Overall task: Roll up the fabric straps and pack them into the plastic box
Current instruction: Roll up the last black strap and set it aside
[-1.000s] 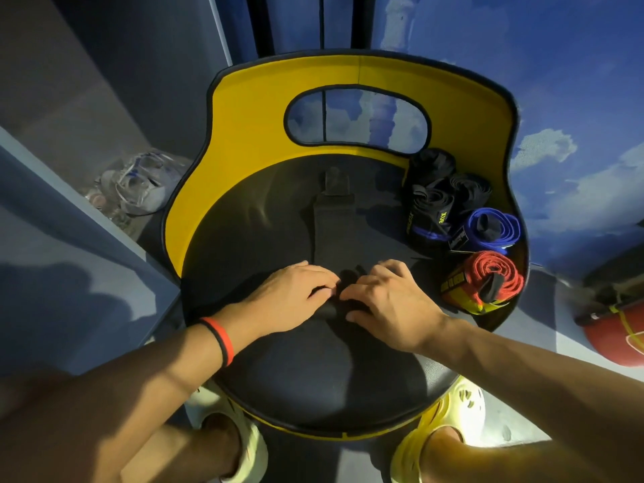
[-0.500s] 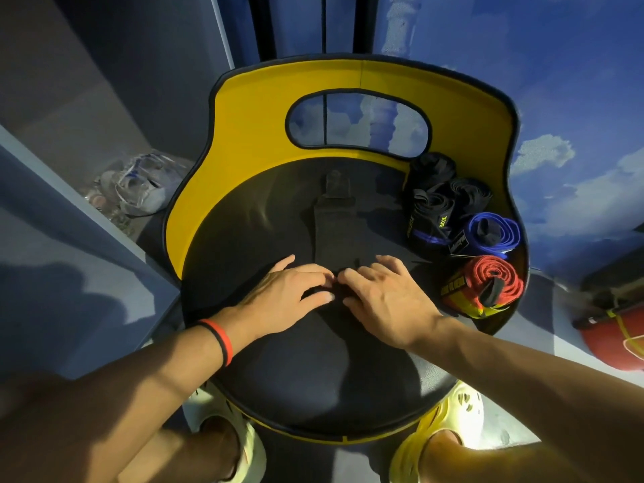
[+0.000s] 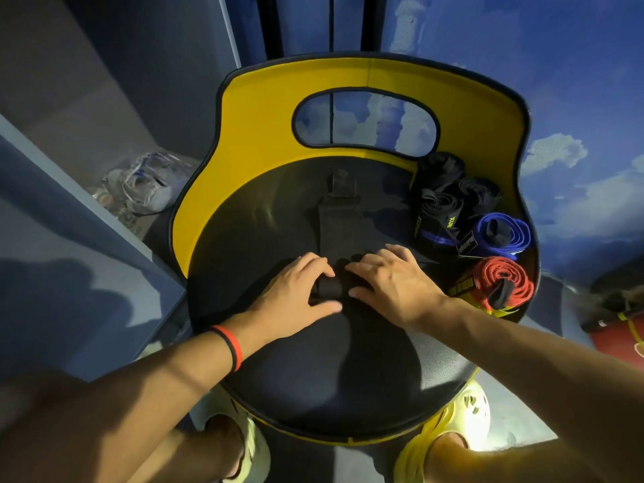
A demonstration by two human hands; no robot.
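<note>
Strap-rolling under way on a yellow-backed chair (image 3: 265, 109): a person's left hand (image 3: 296, 298) and right hand (image 3: 395, 287) sit side by side over the near end of a black strap (image 3: 336, 228). Fingers curl over a small tight roll and thumbs tuck against its near side, so both hands grip it. The roll looks only a few turns thick. The rest of the strap lies flat on the dark seat (image 3: 313, 378), running away from the hands toward the chair's back, where a narrower tab (image 3: 343, 184) ends it. By that measure this strap is early in its rolling, with most of its length left to wind.

Finished bundles sit at the seat's right edge: a cluster of black rolls (image 3: 444, 207), a blue roll (image 3: 503, 235) just in front of them, and a red roll (image 3: 505, 284) nearest the person. None appears packed. A clear plastic item (image 3: 146, 186) lies on the floor left of the chair; whether it is the box cannot be told, so packing seems wholly ahead.
</note>
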